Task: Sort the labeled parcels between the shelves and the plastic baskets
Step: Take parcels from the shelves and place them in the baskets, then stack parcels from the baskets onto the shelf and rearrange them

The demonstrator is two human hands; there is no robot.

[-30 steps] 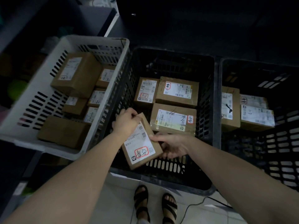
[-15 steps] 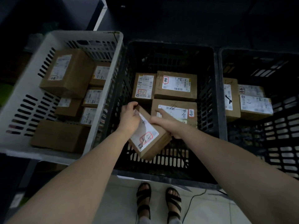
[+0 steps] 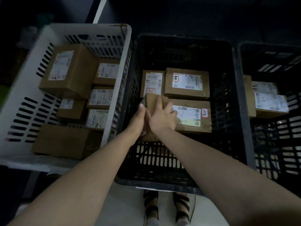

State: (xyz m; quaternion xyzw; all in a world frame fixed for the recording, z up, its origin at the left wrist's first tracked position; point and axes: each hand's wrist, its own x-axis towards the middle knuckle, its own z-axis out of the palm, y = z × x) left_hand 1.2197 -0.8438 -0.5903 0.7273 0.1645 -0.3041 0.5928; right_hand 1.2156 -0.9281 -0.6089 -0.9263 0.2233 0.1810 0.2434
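We hold one small parcel (image 3: 152, 101) with both hands, low inside the middle black basket (image 3: 162, 162). Our left hand (image 3: 138, 119) grips its left side, with the thumb up along the edge. Our right hand (image 3: 162, 119) lies over the top and right side, with the fingers bent round it. The small parcel sits at the near left of the basket. It shows us a plain brown side, so we cannot see its label.

We think we are setting it down in the free spot there. Here is what could go wrong.

The spot looks tight. The near-right parcel (image 3: 193, 117) is just beside our right hand, and the far-left parcel (image 3: 153, 82) is just past the small parcel. If we push down hard, our fingers may get pinched between boxes, or we may shove a box out of place.

The small parcel looks tipped up. If we let go too soon, it may fall over and land label down. Then nobody can read it.

It is dark here. We could mix up labels and pick the wrong basket. The white basket (image 3: 24, 111) on the left and the right black basket (image 3: 276, 144) hold parcels that look much the same.
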